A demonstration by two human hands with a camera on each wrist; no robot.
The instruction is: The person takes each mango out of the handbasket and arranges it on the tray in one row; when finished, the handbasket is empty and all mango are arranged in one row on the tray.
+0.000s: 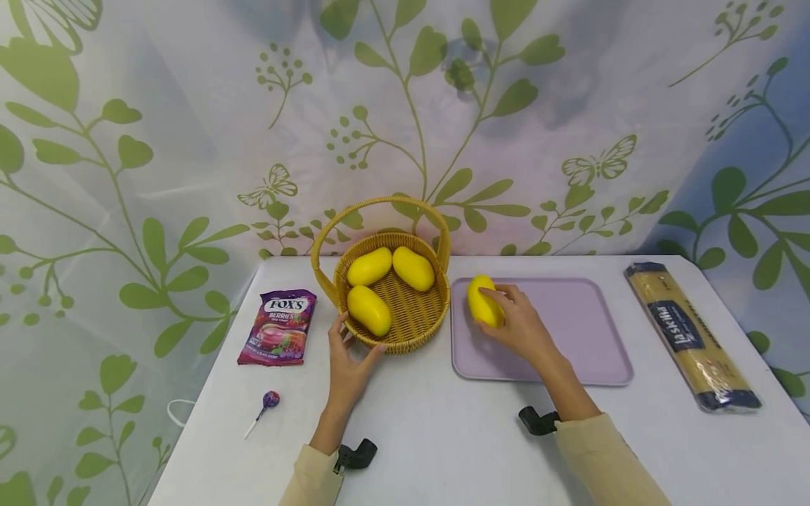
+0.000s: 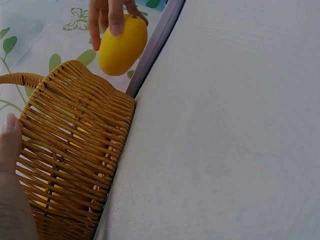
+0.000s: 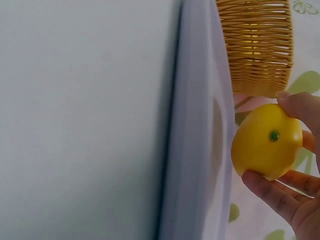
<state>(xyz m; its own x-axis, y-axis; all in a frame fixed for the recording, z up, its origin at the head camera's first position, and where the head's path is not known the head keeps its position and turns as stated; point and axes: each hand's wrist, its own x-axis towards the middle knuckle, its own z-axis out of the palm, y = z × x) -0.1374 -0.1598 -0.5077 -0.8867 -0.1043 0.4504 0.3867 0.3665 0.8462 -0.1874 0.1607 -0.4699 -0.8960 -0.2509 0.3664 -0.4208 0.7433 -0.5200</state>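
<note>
My right hand point(image 1: 520, 325) holds a yellow mango point(image 1: 484, 301) over the left part of a lilac tray point(image 1: 569, 351). In the right wrist view, thumb and fingers grip the mango point(image 3: 265, 145) from its sides, its green stem spot showing. My left hand point(image 1: 347, 372) grips the front left rim of a wicker basket point(image 1: 405, 344) with a tall arched handle. Its thumb point(image 2: 9, 145) lies against the weave in the left wrist view. Three more mangoes sit inside the basket: one at back left point(image 1: 370, 267), one at back right point(image 1: 413, 268), one at front left point(image 1: 369, 310).
A purple bag of Fox's candy point(image 1: 280, 328) lies left of the basket, with a lollipop point(image 1: 271, 400) in front of it. Right of the tray lies a long pasta packet point(image 1: 690, 337). A leaf-printed cloth point(image 1: 190, 140) hangs behind the white table point(image 1: 430, 436).
</note>
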